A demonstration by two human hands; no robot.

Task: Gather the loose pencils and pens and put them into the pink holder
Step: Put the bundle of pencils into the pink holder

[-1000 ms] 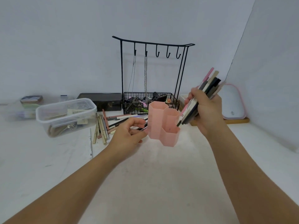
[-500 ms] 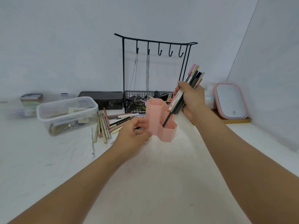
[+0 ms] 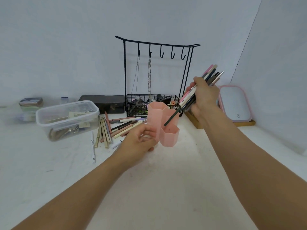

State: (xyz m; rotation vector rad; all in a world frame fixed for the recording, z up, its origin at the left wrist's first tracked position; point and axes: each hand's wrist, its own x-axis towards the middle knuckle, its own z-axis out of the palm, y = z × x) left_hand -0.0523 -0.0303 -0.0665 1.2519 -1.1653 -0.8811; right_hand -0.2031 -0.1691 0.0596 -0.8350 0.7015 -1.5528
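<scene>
Above pink holder — right hand gripping pencils.

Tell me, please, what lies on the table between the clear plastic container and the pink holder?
In the head view, a loose pile of pencils and pens lies between the clear container and the pink holder, fanned across the white table.

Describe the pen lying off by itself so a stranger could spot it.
Start at the clear plastic box on the left. Just in front and right of it lies a thin white pen, pointing toward the viewer. It lies apart from the pile of pencils.
</scene>
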